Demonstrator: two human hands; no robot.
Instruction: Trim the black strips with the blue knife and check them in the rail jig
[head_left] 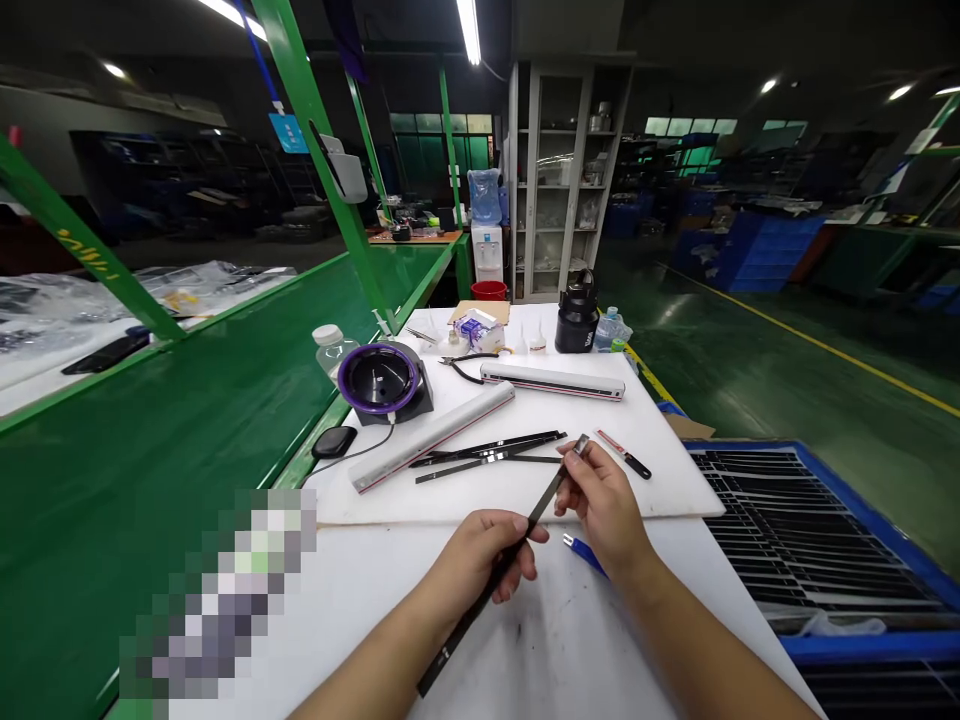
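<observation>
From my feed the hall looks dim, lit by ceiling tube lights [470,30] that blow out to white. The white worktop [600,640] is bright, with soft shadows. Straight lines bow toward the frame edges, and a pixelated patch [217,590] covers the lower left.

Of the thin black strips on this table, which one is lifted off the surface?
The long black strip held in both hands, left hand and right hand. The other black strips lie flat on the white board.
</observation>
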